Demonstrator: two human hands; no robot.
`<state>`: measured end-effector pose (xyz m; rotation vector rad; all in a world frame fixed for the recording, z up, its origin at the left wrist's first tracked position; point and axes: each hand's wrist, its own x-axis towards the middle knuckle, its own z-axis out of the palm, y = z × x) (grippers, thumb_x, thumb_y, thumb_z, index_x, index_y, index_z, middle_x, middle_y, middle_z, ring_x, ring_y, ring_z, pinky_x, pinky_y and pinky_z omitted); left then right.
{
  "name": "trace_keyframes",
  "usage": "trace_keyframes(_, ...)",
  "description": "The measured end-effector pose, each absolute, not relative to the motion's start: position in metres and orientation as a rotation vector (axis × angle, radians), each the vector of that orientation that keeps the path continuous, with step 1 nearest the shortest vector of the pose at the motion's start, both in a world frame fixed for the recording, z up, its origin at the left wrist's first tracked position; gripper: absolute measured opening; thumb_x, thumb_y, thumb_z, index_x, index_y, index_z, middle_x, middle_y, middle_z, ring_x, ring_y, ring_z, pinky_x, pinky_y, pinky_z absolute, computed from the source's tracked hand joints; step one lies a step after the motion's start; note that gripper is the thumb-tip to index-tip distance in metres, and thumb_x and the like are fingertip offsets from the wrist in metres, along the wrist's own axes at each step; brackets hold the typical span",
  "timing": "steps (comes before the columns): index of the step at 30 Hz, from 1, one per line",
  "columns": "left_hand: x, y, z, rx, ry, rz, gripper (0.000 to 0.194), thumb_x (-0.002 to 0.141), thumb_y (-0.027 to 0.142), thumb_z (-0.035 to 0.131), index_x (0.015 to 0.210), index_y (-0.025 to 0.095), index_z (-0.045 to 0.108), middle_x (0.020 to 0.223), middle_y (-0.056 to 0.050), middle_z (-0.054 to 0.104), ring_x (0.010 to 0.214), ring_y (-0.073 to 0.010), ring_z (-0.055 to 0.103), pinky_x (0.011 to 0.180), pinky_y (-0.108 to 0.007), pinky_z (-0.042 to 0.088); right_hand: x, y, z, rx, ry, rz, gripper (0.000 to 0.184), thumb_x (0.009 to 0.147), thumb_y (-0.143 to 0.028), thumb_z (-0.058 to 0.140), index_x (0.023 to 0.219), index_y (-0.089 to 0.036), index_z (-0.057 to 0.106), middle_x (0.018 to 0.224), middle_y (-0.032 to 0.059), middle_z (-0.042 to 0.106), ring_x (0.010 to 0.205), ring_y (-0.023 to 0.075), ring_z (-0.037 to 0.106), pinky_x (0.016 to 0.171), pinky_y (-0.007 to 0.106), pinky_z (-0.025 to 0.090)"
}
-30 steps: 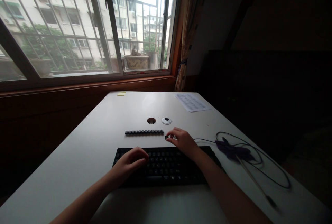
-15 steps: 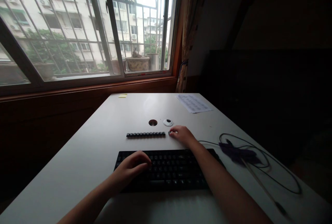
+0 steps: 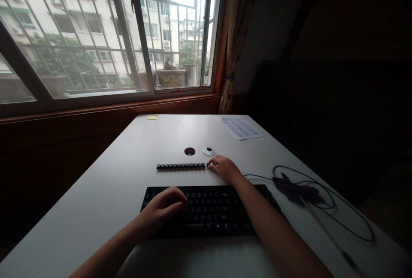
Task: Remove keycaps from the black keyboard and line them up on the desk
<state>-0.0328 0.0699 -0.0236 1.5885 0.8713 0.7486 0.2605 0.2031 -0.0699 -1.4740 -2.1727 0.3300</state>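
A black computer keyboard [image 3: 209, 209] lies across the near part of the white desk. Above its left half, my left hand [image 3: 169, 205] is curled, thumb and fingertips close together; anything between them is too small to make out. Behind the keyboard runs a straight row of small black keycaps [image 3: 180, 166]. My right hand [image 3: 223, 168] is at the right end of this row, thumb and finger pinching a black keycap [image 3: 208, 164] a small gap from the last one. Part of that keycap is hidden by my fingers.
Beyond the row are a round desk hole [image 3: 189, 152] and a white ring-shaped cover [image 3: 209, 152]. Printed papers [image 3: 241, 128] and a yellow note [image 3: 152, 117] lie at the back. A looped black cable [image 3: 354, 216], a dark purple cloth [image 3: 296, 190] and a thin stick [image 3: 328, 231] lie right.
My right hand has shifted slightly left, bringing the pinched keycap closer to the row's right end. My left hand has stayed in place.
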Motion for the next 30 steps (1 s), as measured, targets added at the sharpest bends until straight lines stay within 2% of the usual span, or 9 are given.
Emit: trace_keyframes(30, -0.0329, 0.0701, -0.0243, 1.598, 0.863, 0.745, 0.02, 0.089, 0.036, 0.061, 0.099, 0.019, 0.066, 0.098, -0.005, 0.062, 0.094, -0.0207, 0.057, 0.085, -0.032, 0.045, 0.259, 0.2042, -0.0716, -1.437, -2.219, 0.291, 0.017, 0.084, -0.029, 0.067, 0.099, -0.023, 0.071, 0.102, 0.0036, 0.067, 0.085, 0.0156, 0.064, 0.078, 0.026, 0.047)
